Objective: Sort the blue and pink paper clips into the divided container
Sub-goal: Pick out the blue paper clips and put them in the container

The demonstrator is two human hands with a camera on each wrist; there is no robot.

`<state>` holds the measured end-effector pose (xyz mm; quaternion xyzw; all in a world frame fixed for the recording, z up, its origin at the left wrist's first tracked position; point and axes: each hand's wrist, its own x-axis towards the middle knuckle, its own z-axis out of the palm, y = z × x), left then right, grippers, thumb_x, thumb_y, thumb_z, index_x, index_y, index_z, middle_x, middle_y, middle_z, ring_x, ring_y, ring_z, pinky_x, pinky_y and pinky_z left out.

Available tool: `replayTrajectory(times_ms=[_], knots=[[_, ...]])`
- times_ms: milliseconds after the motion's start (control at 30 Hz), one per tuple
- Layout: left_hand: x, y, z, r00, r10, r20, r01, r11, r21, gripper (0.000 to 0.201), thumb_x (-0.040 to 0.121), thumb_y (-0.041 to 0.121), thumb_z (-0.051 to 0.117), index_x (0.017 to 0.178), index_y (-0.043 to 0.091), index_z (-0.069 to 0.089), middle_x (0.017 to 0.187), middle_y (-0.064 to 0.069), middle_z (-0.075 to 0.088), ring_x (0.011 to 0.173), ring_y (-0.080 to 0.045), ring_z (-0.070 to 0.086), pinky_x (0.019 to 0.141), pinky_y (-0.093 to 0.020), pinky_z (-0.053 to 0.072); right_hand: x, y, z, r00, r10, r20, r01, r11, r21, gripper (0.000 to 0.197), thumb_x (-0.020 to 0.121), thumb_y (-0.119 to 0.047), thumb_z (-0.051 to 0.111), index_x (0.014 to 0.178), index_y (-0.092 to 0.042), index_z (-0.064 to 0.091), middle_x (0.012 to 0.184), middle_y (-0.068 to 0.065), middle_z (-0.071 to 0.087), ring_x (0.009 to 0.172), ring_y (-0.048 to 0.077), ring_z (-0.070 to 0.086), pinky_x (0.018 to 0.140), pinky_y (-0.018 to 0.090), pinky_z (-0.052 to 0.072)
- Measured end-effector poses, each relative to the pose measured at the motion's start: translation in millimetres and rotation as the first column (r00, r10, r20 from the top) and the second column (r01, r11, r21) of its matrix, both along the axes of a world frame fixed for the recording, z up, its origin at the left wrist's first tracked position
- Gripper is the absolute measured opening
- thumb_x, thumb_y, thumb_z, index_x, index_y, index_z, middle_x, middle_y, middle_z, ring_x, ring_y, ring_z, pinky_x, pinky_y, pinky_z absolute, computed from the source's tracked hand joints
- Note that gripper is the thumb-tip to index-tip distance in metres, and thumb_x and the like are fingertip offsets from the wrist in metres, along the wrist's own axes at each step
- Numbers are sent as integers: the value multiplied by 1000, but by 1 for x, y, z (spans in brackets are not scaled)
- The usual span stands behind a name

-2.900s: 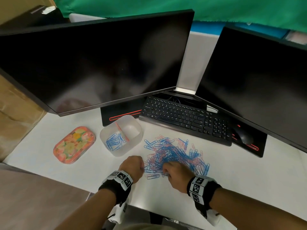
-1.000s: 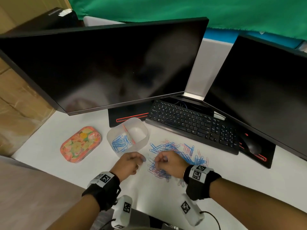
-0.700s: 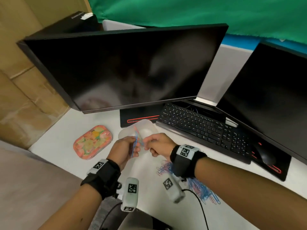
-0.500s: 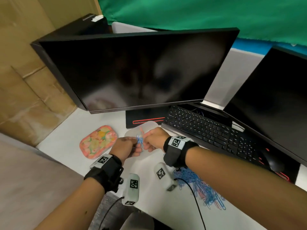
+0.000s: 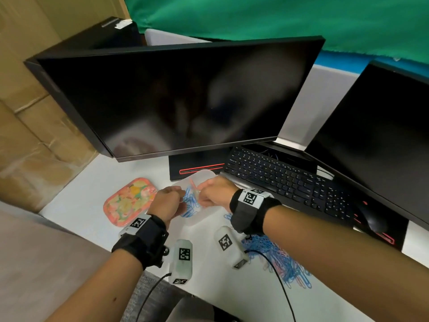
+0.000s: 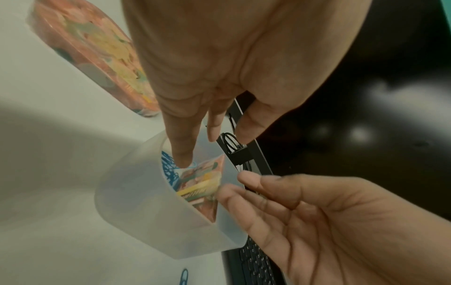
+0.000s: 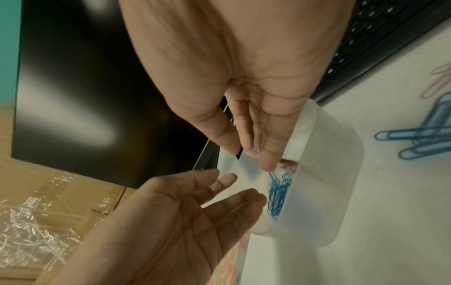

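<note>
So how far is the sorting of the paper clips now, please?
Early. Done: a bunch of blue paper clips lies in one compartment of the divided container; the pictures show no pink clips sorted. In hand: the left hand and right hand are over the container, fingers extended, holding nothing visible. Left: the mixed pile of clips on the desk.

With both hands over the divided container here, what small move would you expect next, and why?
Probably the right hand goes back to the loose clip pile. Both hands look empty above the container, the left hand with straight fingers, blue clips lie inside, and many remain unsorted.
</note>
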<state>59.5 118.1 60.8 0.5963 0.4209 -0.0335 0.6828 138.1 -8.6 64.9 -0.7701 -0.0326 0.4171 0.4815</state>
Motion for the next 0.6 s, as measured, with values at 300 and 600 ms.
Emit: replayTrajectory(times_ms=[300,600], knots=[[-3,-54,3,868,-484,110,451,861,234,23,90,-3,47,91,13,64,82,-6,67,69,-16,63,58,-26,51,-17,-109,-20,979,-95,182,125,979,-159,20,84,-1,53,86,-15,67,85,15,72,68,20,65,67,33,57],[-12,-113,-46,506,-846,-166,762,348,547,18,77,8,56,80,21,68,69,10,64,65,-7,59,62,-10,45,-63,-188,-52,926,-51,374,173,937,-302,18,88,-6,53,89,-12,70,72,-17,57,67,-5,52,56,0,35]])
